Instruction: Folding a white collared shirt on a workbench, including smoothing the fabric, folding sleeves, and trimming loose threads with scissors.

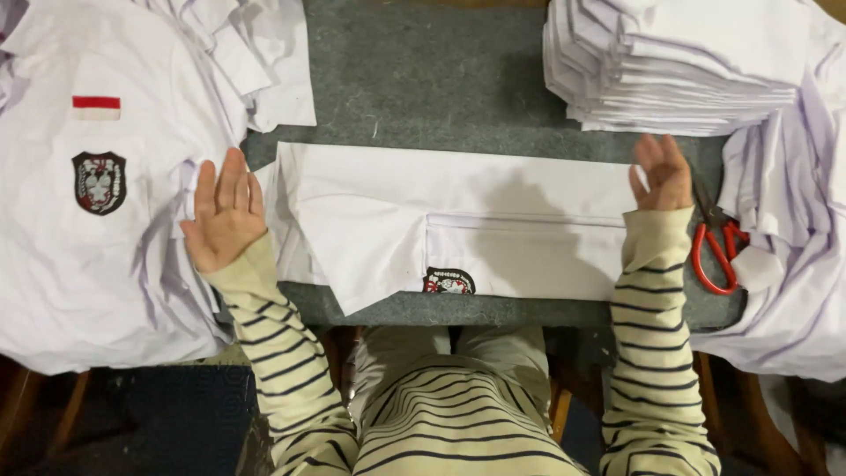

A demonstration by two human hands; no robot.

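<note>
A white shirt point(458, 220), folded into a long band with a dark crest patch point(448, 281) at its near edge, lies across the grey table point(423, 79) in front of me. My left hand point(225, 211) rests flat with fingers apart at the shirt's left end, partly on a neighbouring pile of white shirts point(97, 203). At the shirt's right end my right hand point(661, 172) is raised slightly, fingers loosely spread, touching the cloth's edge. Neither hand holds anything.
The left pile's top shirt carries a red-and-white patch point(96, 107) and a crest badge point(99, 182). A neat stack of folded white shirts point(679, 66) stands at the back right. Red-handled scissors point(718, 251) lie beside loose white cloth point(793, 229) on the right.
</note>
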